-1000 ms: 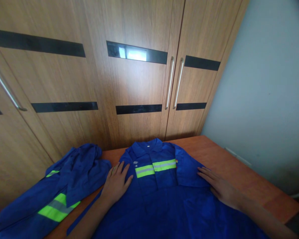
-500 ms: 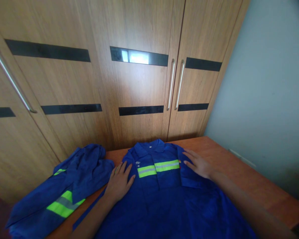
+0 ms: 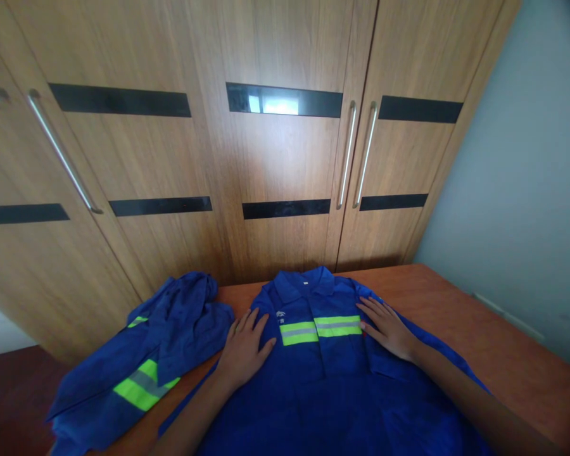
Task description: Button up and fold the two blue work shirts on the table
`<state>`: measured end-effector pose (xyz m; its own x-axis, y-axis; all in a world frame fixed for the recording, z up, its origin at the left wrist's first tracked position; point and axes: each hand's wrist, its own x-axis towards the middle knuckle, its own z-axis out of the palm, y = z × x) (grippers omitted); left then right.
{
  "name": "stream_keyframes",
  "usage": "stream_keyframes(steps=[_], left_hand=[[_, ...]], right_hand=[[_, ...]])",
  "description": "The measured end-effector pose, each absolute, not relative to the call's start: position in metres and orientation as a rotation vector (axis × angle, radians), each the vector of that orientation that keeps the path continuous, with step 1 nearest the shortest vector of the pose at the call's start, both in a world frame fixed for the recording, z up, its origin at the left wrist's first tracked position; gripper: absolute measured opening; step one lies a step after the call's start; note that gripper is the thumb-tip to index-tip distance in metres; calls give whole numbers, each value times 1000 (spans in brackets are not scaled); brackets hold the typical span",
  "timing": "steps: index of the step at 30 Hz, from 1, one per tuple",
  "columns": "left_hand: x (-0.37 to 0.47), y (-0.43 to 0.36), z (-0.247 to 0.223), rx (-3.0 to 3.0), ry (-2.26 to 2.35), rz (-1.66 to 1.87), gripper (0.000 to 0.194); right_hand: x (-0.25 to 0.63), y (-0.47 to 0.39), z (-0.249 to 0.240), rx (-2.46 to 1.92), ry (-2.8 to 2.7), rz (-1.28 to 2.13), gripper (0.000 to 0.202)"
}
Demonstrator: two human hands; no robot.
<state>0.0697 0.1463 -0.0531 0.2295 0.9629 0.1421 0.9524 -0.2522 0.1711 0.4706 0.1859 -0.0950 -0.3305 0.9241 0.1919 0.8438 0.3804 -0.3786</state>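
Note:
A blue work jacket (image 3: 304, 367) lies face up on the table, its collar towards the wardrobe and a yellow-green reflective band across the chest. My left hand (image 3: 246, 347) rests flat on the jacket's left side near the shoulder, fingers apart. On the opposite side, my right hand (image 3: 388, 329) lies flat by the end of the reflective band, its fingers stretched out. Neither hand grips the cloth. The jacket's lower part runs out of view at the bottom.
A second blue garment (image 3: 147, 361) with reflective bands lies crumpled at the left of the wooden table (image 3: 460, 310). Behind the table stands a wooden wardrobe (image 3: 280, 253) with metal handles. A pale wall (image 3: 513, 190) rises at the right.
The view has turned a little to the left, so everything sits further right. My right hand has settled flatter on the jacket's shoulder side; my left hand stays on the other side.

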Motion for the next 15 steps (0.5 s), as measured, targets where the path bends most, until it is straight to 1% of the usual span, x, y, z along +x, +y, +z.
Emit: stream_keyframes(steps=[3, 5, 9, 10, 15], left_hand=[[65, 164, -46, 2209, 1826, 520, 62], [60, 182, -40, 2097, 1778, 616, 63], [46, 220, -31, 1977, 1791, 611, 65], [43, 228, -30, 1946, 1796, 595, 62], [40, 256, -35, 1813, 1705, 517, 38]], right_hand=[[482, 204, -85, -1492, -2035, 596, 47], [493, 222, -77, -1516, -1897, 699, 42], [511, 259, -67, -1592, -1774, 828, 46], [512, 266, -65, -1596, -1763, 892, 48], [502, 287, -58, -1509, -1791, 1281, 47]])
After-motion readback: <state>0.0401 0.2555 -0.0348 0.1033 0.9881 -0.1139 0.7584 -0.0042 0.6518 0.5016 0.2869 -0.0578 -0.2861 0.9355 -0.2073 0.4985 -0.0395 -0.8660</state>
